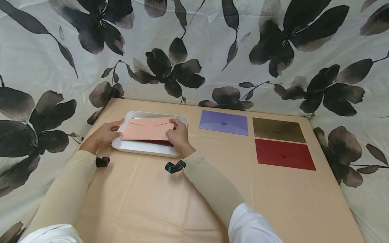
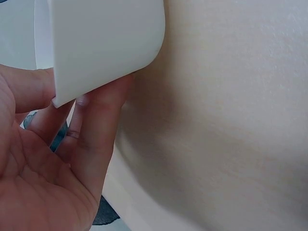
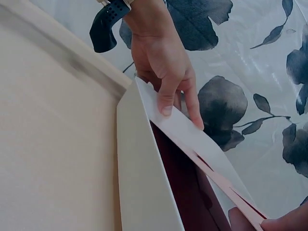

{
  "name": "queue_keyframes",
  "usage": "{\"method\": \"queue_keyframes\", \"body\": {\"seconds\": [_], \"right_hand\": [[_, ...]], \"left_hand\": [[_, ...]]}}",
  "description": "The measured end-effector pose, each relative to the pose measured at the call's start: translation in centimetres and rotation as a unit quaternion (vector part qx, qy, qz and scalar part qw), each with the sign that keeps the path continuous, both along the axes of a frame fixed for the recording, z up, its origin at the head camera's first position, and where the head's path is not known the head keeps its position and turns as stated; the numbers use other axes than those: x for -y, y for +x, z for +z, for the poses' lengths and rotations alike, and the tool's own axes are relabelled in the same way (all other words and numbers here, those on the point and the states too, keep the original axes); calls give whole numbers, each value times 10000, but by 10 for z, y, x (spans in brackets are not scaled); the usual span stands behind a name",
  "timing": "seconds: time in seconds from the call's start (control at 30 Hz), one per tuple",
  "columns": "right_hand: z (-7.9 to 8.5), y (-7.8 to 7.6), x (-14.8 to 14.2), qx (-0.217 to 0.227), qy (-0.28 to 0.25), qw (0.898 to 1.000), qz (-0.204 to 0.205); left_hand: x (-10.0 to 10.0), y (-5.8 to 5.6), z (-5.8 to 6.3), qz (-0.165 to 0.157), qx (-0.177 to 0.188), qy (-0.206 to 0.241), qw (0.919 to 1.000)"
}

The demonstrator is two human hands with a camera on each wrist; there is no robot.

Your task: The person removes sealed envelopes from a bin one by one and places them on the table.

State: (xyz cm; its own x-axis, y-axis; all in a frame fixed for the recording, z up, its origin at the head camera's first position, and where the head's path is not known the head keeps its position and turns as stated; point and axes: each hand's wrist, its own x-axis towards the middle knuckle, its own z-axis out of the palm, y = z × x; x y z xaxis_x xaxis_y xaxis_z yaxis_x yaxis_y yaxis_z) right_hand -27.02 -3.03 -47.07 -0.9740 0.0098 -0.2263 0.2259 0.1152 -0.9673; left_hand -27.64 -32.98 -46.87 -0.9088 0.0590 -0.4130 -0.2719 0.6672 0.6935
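Note:
A white tray (image 1: 143, 147) stands on the left part of the table. At its left end my left hand (image 1: 104, 133) grips the rim; in the left wrist view the thumb of that hand (image 2: 53, 154) lies at the rim with fingers against the outer wall. My right hand (image 1: 179, 135) pinches the right end of a pink envelope (image 1: 149, 130), which is tilted over the tray. Beneath it lies a dark red envelope (image 3: 183, 173), mostly covered in the head view. The right wrist view shows only fingertips of my right hand (image 3: 288, 224).
To the right, a purple envelope (image 1: 223, 123), a brownish-gold envelope (image 1: 279, 130) and a red envelope (image 1: 285, 155) lie flat on the tan table (image 1: 212, 168). Behind the table hangs a floral cloth (image 1: 218, 74).

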Motion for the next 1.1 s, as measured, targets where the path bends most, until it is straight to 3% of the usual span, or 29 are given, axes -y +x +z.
{"method": "queue_keyframes", "body": {"seconds": [0.33,0.6,0.8,1.1], "right_hand": [[5,-2,-13,-119,-361,9989,-274],[14,-4,-34,-13,-617,9976,-308],[18,-1,-48,120,-904,9955,-260],[18,4,-66,154,-1104,9936,-182]], "left_hand": [[-3,-1,0,-154,-64,174,9997],[-4,1,0,-293,-120,-26,9995],[-3,2,-1,-160,-25,-105,9998],[0,3,2,-275,-94,-298,9991]]}}
